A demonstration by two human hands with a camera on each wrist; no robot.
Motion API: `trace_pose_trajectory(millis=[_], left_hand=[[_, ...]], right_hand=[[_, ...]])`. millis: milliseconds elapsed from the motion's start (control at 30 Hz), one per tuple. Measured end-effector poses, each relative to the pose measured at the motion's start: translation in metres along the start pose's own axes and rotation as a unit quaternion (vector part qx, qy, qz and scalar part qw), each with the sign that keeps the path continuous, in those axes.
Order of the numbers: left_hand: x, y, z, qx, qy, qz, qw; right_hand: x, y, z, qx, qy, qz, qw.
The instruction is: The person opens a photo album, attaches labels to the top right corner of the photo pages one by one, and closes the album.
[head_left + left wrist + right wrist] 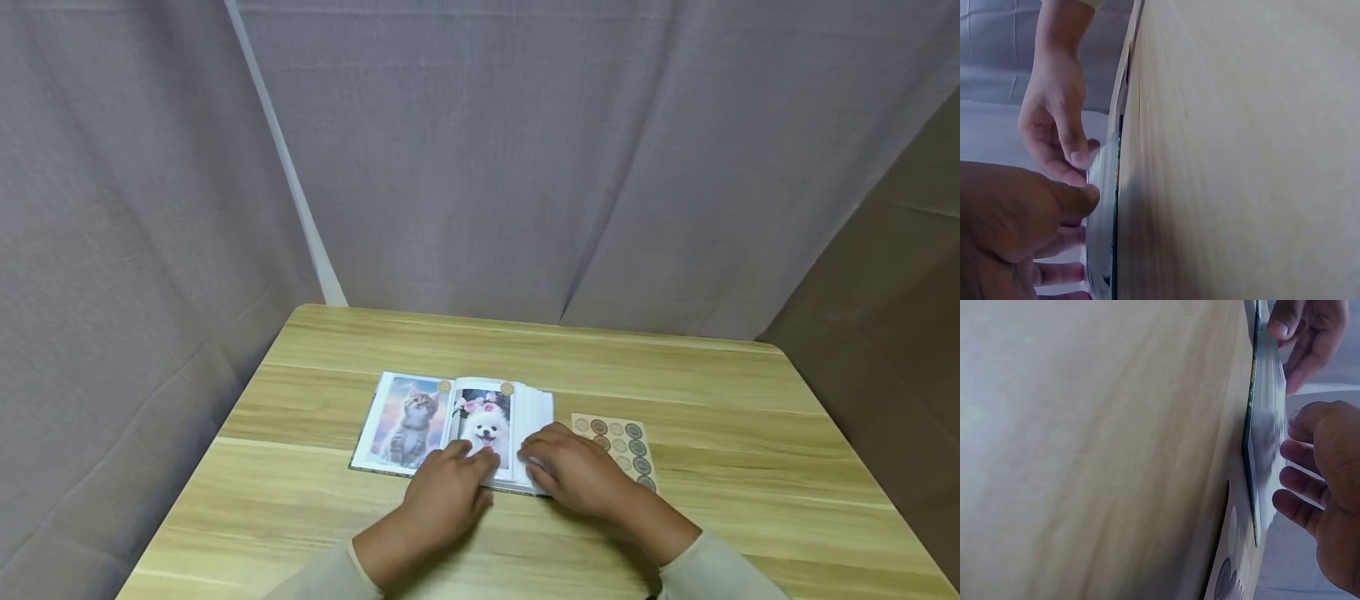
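An open photo album (538,410) lies on the table. Its left page carries a kitten picture (411,421); on the right is a white dog picture (486,421). A round tan sticker sits near the top right corner of each picture. My left hand (448,490) rests on the lower part of the dog page with its fingers extended. At the album's right side, my right hand (573,468) touches the page edges with loosely bent fingers. In the right wrist view, the right fingertips lie along the page stack (1269,425), with no page visibly pinched.
A sheet of round stickers (621,446) lies right of the album, partly behind the right hand. The wooden table (300,517) has its far edge near grey curtains (465,167), which hang behind and on both sides.
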State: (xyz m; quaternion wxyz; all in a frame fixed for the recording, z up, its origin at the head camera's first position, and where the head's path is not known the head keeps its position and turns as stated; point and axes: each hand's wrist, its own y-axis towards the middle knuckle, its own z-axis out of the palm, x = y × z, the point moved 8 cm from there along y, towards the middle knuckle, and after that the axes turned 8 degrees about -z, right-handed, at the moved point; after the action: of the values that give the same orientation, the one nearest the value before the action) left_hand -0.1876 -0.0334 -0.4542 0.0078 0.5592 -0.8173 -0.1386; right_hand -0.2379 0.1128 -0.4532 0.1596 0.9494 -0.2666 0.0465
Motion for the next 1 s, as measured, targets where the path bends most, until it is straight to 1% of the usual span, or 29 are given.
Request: trace_pose_trajectory(millis=[100,167,200,400,667,767,867,1000], left_hand=[[0.004,0.004,-0.003,-0.041,-0.019,0.003,0.999],[0.006,0.006,-0.004,-0.055,-0.032,0.0,0.998],[0.007,0.007,-0.004,-0.057,-0.036,-0.002,0.9977],[0.011,0.012,-0.006,-0.055,-0.045,-0.02,0.9973],[0.012,0.013,-0.012,-0.049,-0.063,-0.032,0.9963],[0.013,0.013,-0.012,-0.052,-0.073,-0.033,0.9955],[0.013,0.013,-0.011,-0.055,-0.073,-0.031,0.9954],[0.013,0.013,-0.008,-0.046,-0.068,-0.027,0.9963]], right_hand=[[0.0,-0.005,-0.002,-0.015,0.003,0.002,1.0],[0.0,-0.009,-0.003,-0.024,0.005,0.005,1.0],[0.0,-0.01,-0.003,-0.028,0.006,0.006,1.0],[0.0,-0.017,-0.002,-0.031,0.002,0.02,0.999],[0.001,-0.021,-0.002,-0.029,0.006,0.029,0.999],[0.001,-0.022,-0.002,-0.035,0.004,0.03,0.999],[0.002,-0.023,-0.004,-0.04,0.004,0.032,0.999],[0.003,-0.024,-0.005,-0.041,0.007,0.037,0.998]])
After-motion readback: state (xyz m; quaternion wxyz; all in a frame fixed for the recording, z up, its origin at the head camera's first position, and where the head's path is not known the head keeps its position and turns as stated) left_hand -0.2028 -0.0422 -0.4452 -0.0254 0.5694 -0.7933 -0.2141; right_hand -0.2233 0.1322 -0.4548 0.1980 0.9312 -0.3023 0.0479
